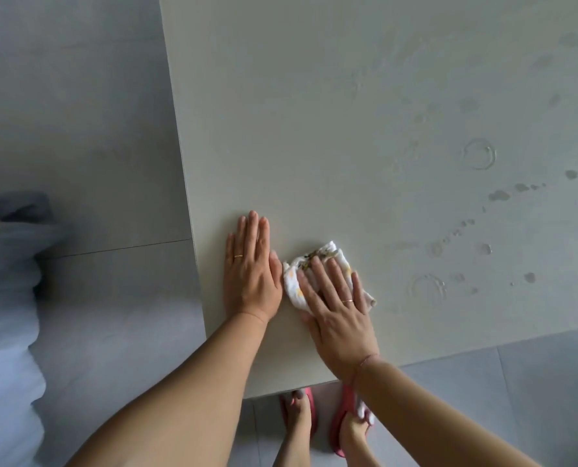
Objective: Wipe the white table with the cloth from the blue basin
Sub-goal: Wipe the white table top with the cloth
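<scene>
White cloth, crumpled and marked with yellow and brownish patches, lies on the pale surface close to its near left corner. The right grip, a bare hand, presses down on the cloth with straight, slightly spread fingers; nothing is curled round the fabric, and the cloth shows past the fingertips and on both sides of the hand. The left grip rests palm down on the bare surface just left of the cloth, fingers straight and close together, holding nothing; its thumb sits right against the cloth's edge.

Each hand wears a thin gold ring, and a red string circles the right wrist.

To the right, well apart from the cloth, the surface carries two wet rings and scattered drops, with faint smeared streaks farther back.

Grey tiled floor shows left of and below the surface. The person's feet stand in pink slippers at the near edge. A grey-blue pillow and pale bedding lie at the far left.
</scene>
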